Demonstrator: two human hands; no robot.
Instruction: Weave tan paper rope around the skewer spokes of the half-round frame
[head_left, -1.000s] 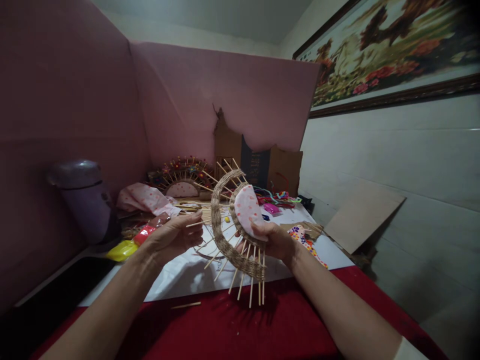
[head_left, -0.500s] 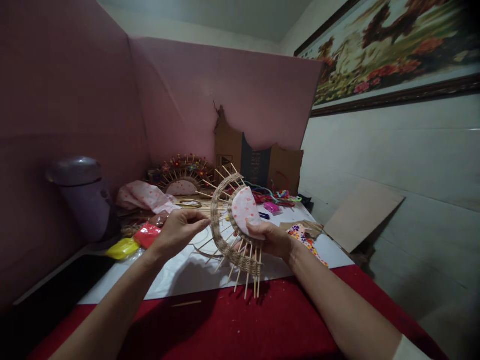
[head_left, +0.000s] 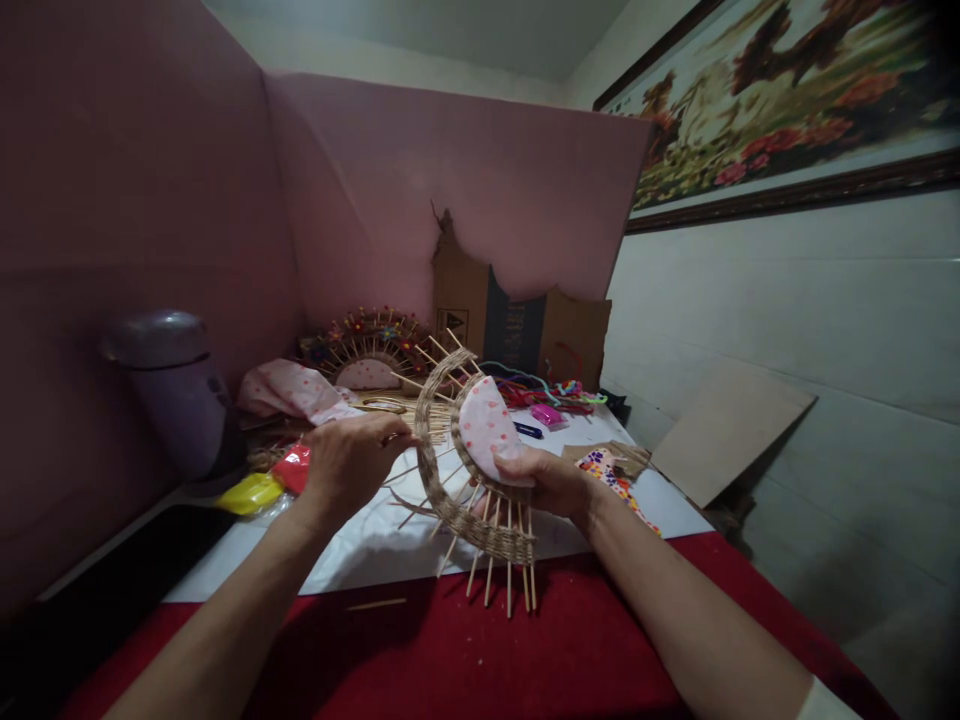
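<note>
My right hand (head_left: 551, 482) is closed on a half-round woven piece (head_left: 442, 500), its thumb on the white, red-spotted cloth centre (head_left: 486, 425) and its fingers behind. Thin wooden sticks fan out from that centre through a curved band of brown twine. The piece is tilted, its curve facing left and several stick ends pointing down. At the band's left edge, my left hand (head_left: 356, 455) is closed in a pinch. What lies between those fingertips is hidden. A loose strand of twine (head_left: 411, 508) hangs behind the sticks.
A finished-looking half-round piece with coloured flowers (head_left: 367, 372) leans at the back, beside spotted cloth (head_left: 289, 392). Yellow (head_left: 251, 494) and red packets lie left, near a lidded container (head_left: 176, 400). Torn cardboard (head_left: 517, 335), coloured cords and a pink packet (head_left: 547, 416) are behind. A loose stick (head_left: 376, 604) lies in front.
The woven piece has turned slightly, its lower end swinging right and down. My left hand has rolled over, back of the hand upward, and stays pinched at the band's edge.
</note>
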